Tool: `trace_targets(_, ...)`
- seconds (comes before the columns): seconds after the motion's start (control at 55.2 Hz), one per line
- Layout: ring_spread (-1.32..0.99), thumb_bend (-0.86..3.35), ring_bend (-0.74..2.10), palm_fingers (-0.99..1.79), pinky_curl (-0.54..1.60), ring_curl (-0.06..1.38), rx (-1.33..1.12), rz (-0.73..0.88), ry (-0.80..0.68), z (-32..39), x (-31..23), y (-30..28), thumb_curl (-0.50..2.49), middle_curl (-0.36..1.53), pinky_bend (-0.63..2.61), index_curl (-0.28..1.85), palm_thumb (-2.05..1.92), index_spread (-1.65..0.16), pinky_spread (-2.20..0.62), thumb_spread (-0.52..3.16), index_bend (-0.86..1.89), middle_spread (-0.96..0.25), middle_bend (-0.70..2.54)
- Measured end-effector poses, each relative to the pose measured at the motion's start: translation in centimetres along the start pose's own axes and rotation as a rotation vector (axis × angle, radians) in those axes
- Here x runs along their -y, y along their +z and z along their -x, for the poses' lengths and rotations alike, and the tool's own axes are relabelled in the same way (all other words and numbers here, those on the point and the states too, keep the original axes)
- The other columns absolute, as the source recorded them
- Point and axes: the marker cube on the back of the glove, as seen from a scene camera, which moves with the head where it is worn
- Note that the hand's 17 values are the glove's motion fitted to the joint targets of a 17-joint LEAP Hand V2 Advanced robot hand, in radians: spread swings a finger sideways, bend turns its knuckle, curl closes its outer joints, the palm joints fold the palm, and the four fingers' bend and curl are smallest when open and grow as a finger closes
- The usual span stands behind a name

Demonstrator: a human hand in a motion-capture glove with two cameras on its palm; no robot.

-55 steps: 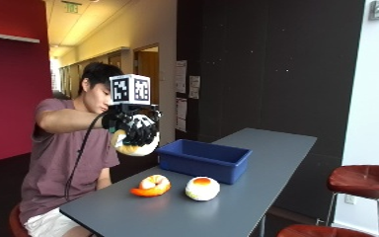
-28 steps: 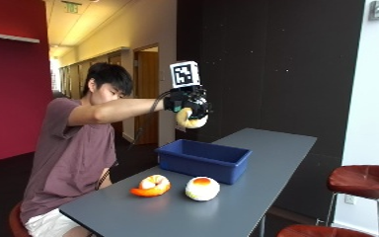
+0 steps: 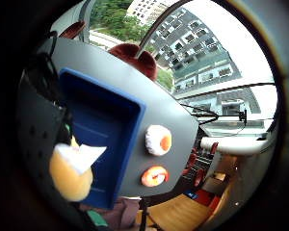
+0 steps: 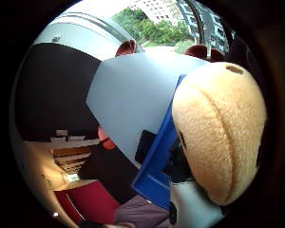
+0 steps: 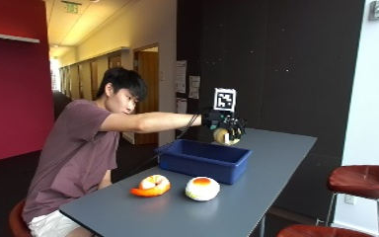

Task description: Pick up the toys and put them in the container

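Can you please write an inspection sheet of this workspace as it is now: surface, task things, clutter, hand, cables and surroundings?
Surface: grey table, long and narrow.
Job's things: blue container on the table; tan plush toy held above the container's far end; orange shrimp toy and white-and-orange round toy lie on the table beside the container, apart from each other.
Clutter: nothing seen.
Hand: gloved right hand grips the tan plush toy, arm stretched out.
Cables: nothing noted.
Surroundings: two red stools beside the table; dark wall behind; corridor with doors.
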Motion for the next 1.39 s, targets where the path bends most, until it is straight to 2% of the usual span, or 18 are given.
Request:
trace_targets(0.054, -0.32, -0.07, 1.45, 0.47, 0.56, 0.67, 0.063, 0.077, -0.047, 0.5, 0.0, 0.3, 0.96, 0.82, 1.33, 1.02, 0.43, -0.40, -0.32, 0.79, 0.17, -0.27, 0.76)
trace_targets(0.091, -0.27, -0.16, 1.31, -0.20, 0.60, 0.66, 0.123, 0.102, -0.065, 1.1, 0.0, 0.2, 0.87, 0.74, 1.37, 0.98, 0.22, -0.37, -0.25, 0.88, 0.11, -0.21, 0.46)
trace_targets(0.127, -0.20, -0.16, 1.12, -0.49, 0.58, 0.62, 0.150, 0.105, -0.074, 1.4, 0.0, 0.1, 0.80, 0.68, 1.37, 0.91, 0.08, -0.36, -0.18, 0.92, 0.07, -0.17, 0.31)
trace_targets(0.199, -0.13, -0.12, 0.85, -0.48, 0.51, 0.50, 0.098, 0.089, -0.036, 0.3, 0.0, 0.1, 0.70, 0.59, 1.30, 0.77, -0.07, -0.34, -0.10, 0.98, 0.03, -0.11, 0.19)
trace_targets(0.308, -0.06, -0.10, 0.66, -0.41, 0.44, 0.40, 0.135, 0.076, -0.013, -1.7, -0.7, -0.8, 0.58, 0.52, 1.17, 0.63, -0.12, -0.30, -0.03, 1.03, 0.04, -0.07, 0.13)
trace_targets(0.362, -0.04, -0.10, 0.60, -0.38, 0.42, 0.37, 0.112, 0.080, 0.056, -3.2, -1.2, -1.4, 0.54, 0.48, 1.12, 0.58, -0.12, -0.29, -0.01, 1.05, 0.04, -0.06, 0.12)
trace_targets(0.525, -0.02, -0.10, 0.46, -0.34, 0.37, 0.33, 0.187, 0.013, 0.068, -8.6, -4.4, -3.7, 0.42, 0.40, 0.99, 0.45, -0.14, -0.27, 0.01, 1.08, 0.07, -0.06, 0.10)
trace_targets(0.597, -0.01, -0.10, 0.43, -0.31, 0.35, 0.32, 0.128, -0.007, -0.086, -12.6, -6.8, -3.6, 0.38, 0.37, 0.93, 0.41, -0.14, -0.27, 0.02, 1.09, 0.08, -0.05, 0.10)
trace_targets(0.634, -0.01, -0.10, 0.42, -0.30, 0.35, 0.32, 0.116, -0.006, -0.107, -13.8, -7.6, -3.4, 0.36, 0.36, 0.91, 0.39, -0.14, -0.27, 0.01, 1.09, 0.09, -0.06, 0.10)
trace_targets(0.724, -0.01, -0.09, 0.38, -0.29, 0.33, 0.31, 0.176, 0.036, 0.151, -16.8, -8.9, -2.7, 0.31, 0.33, 0.87, 0.35, -0.13, -0.27, 0.01, 1.11, 0.09, -0.06, 0.10)
trace_targets(0.76, -0.01, -0.09, 0.38, -0.28, 0.33, 0.31, 0.201, 0.050, 0.197, -17.6, -9.4, -2.2, 0.30, 0.32, 0.85, 0.34, -0.13, -0.26, 0.01, 1.12, 0.09, -0.06, 0.10)
trace_targets(0.869, -0.01, -0.08, 0.36, -0.25, 0.32, 0.31, 0.183, 0.093, 0.301, -22.0, -10.7, 0.9, 0.26, 0.29, 0.82, 0.30, -0.12, -0.26, 0.01, 1.16, 0.09, -0.07, 0.11)
trace_targets(1.104, -0.02, -0.08, 0.34, -0.23, 0.32, 0.31, 0.201, 0.197, 0.341, -25.1, -11.4, 9.8, 0.21, 0.25, 0.79, 0.25, -0.13, -0.26, 0.01, 1.22, 0.10, -0.07, 0.12)
trace_targets(1.394, -0.02, -0.07, 0.34, -0.22, 0.34, 0.33, 0.306, 0.328, 0.210, -20.7, -10.9, 19.6, 0.17, 0.22, 0.82, 0.20, -0.10, -0.26, 0.02, 1.24, 0.09, -0.07, 0.11)
